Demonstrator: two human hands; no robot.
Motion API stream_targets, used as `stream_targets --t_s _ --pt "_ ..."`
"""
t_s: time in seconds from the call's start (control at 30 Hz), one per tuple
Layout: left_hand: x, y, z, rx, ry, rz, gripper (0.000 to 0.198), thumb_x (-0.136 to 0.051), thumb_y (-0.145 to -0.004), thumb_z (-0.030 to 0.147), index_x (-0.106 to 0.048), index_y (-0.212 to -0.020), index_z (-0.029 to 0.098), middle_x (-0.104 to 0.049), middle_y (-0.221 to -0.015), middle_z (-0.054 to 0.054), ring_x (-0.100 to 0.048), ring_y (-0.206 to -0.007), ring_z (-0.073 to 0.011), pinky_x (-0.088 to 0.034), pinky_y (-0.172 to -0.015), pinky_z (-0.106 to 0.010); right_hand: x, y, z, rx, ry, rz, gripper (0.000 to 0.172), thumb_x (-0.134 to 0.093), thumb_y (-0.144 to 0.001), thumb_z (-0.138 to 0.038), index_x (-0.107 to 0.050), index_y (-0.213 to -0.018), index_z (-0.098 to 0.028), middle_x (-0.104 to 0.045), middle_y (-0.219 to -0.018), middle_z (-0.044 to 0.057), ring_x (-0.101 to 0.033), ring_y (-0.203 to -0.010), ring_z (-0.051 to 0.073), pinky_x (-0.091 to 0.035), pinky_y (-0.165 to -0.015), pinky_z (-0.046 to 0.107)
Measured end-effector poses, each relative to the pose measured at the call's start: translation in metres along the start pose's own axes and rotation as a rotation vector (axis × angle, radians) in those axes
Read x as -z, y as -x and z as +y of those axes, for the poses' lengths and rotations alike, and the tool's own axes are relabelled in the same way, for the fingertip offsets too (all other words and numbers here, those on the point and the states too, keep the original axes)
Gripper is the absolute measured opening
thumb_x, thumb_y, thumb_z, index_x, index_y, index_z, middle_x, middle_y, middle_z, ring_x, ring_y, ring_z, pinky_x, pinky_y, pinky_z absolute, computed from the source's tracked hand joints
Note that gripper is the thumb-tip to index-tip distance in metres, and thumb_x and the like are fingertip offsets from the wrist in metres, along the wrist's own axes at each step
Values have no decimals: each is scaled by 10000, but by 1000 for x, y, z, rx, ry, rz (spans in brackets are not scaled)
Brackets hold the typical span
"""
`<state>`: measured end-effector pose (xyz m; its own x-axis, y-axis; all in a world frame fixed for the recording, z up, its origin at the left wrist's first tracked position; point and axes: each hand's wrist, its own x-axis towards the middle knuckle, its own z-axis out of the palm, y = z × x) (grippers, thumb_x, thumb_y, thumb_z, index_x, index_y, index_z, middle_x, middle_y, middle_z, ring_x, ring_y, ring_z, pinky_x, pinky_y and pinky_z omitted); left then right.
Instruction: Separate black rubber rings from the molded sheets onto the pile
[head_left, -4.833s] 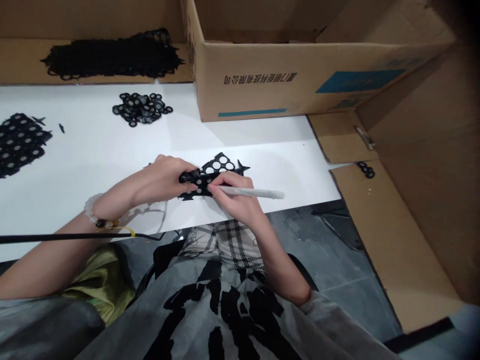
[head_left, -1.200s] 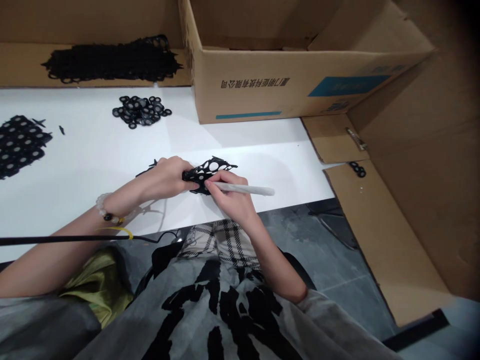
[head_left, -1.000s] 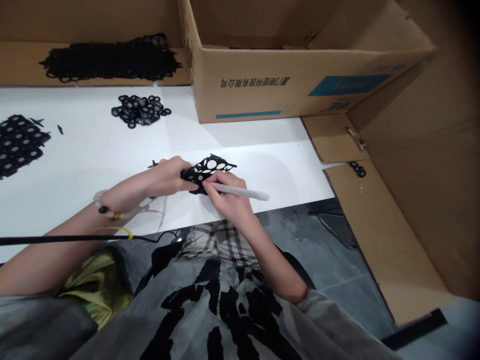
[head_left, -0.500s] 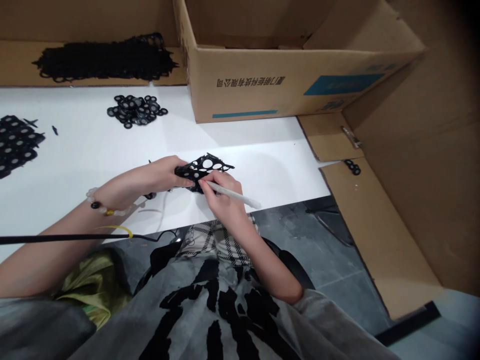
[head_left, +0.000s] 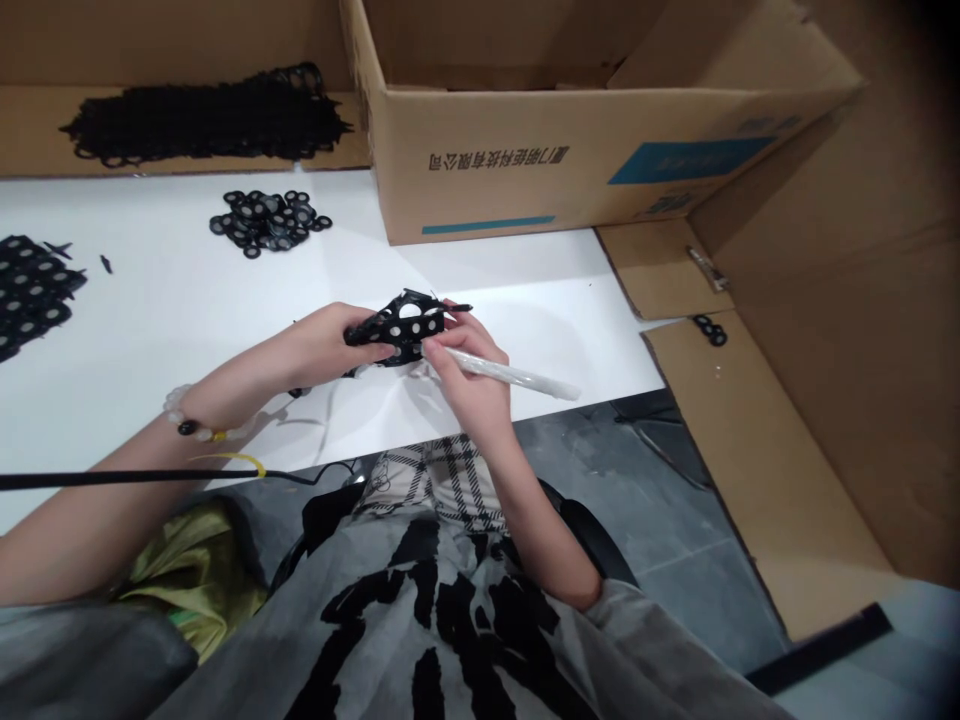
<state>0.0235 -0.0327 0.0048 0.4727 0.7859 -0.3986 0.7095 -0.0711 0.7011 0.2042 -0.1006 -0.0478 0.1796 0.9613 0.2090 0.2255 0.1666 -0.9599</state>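
L hand (head_left: 322, 342) & R hand (head_left: 465, 385) grip black holed rubber sheet (head_left: 405, 335).
R hand also pinches white stick (head_left: 517, 376), now flatter vs before, tip further right.

Black mesh (head_left: 409, 322) partly hidden behind the left hand (head_left: 322, 345), tip of the white stick (head_left: 510, 373) hidden behind the right hand (head_left: 465, 385), mesh pile (head_left: 30, 295) cut off at 9 o'clock, metal piece (head_left: 709, 268) at 3 o'clock too small to tell

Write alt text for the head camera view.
A left hand grips a black perforated sheet while a right hand holds a white stick to it, above a white table. Loose black rings and a cardboard box sit beyond.
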Motion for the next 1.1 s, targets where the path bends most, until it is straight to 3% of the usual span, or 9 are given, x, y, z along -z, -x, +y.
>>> stream_targets --t_s 0.2,0.4,0.63,1.1 --pt "-2 -1 -1 -8 18 -22 301 -667 -696 461 -621 -707 164 -576 -621 16 -461 -559 -111 -351 -527 -229 1 -3 3 -2 32 -53 109 -667 -829 -292 -675 -747 -220 -712 -1021 43 -581 -1221 227 -456 -1026 430" --pt "-8 -1 0 -23 72 32 296 -638 -718 454 -616 -677 162 -539 -558 20 -446 -529 -115 -338 -519 -238 0 -2 1 28 73 -41 114 -661 -829 -266 -673 -723 -224 -713 -972 38 -593 -1192 222 -481 -1005 423" --pt "-19 0 -3 -42 97 169 280 -622 -760 404 -713 -843 153 -720 -811 -33 -584 -723 -178 -421 -656 -264 -9 3 0 132 217 -31 114 -599 -870 -221 -644 -767 -197 -667 -993 85 -605 -1157 219 -516 -951 405" --pt "-13 -3 -4 -52 139 68 290 -656 -694 430 -708 -787 160 -604 -631 -7 -495 -592 -141 -389 -582 -267 -15 4 7 197 283 -4 128 -546 -901 -238 -595 -785 -217 -660 -920 69 -589 -1155 228 -518 -944 423"
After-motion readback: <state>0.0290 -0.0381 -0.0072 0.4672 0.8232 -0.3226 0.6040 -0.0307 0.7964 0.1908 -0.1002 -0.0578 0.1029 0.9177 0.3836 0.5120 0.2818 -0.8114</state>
